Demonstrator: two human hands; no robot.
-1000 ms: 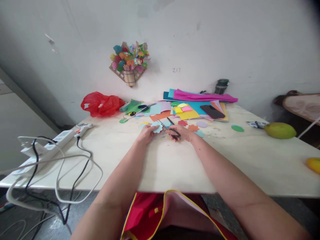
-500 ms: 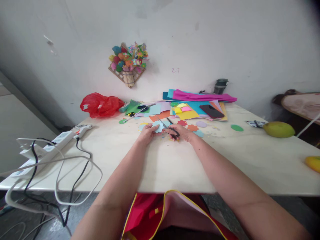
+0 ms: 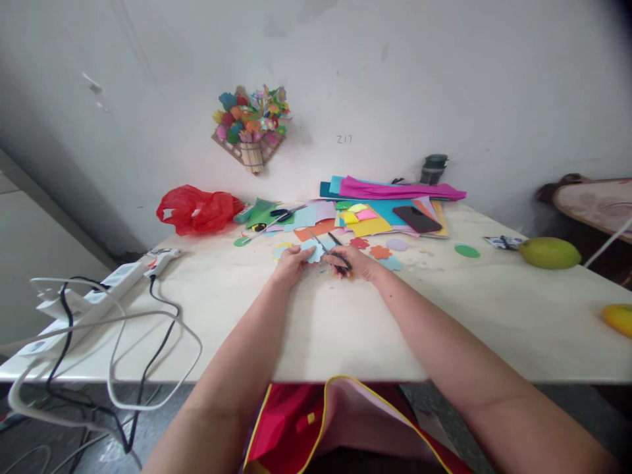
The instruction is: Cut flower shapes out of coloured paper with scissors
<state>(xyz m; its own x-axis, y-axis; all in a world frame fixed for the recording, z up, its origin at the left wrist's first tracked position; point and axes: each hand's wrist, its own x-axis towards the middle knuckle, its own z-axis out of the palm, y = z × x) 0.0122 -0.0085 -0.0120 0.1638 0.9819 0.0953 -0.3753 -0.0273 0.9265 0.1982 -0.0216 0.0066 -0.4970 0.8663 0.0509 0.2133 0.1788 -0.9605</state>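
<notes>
My left hand (image 3: pixel 293 263) pinches a light blue paper flower (image 3: pixel 314 251) with a scalloped edge, holding it just over the table. My right hand (image 3: pixel 359 263) is closed round the black handles of a pair of scissors (image 3: pixel 342 263). Their blades point up and to the left, parted, with one beside the blue paper. Red and orange paper flowers (image 3: pixel 380 253) lie to the right of the scissors, near a lilac paper oval (image 3: pixel 397 244). Tiny paper scraps are scattered below my hands.
Coloured sheets (image 3: pixel 372 226), a dark phone (image 3: pixel 417 219) and other scissors (image 3: pixel 284 213) lie at the back. A red plastic bag (image 3: pixel 197 209) sits back left. A power strip (image 3: pixel 106 289) with looping cables takes up the left side. A green-yellow fruit (image 3: pixel 550 253) rests at right.
Both hands stay in nearly the same place, still holding the paper flower and the scissors. The scissors have tilted slightly. The whole view has shifted a little.
</notes>
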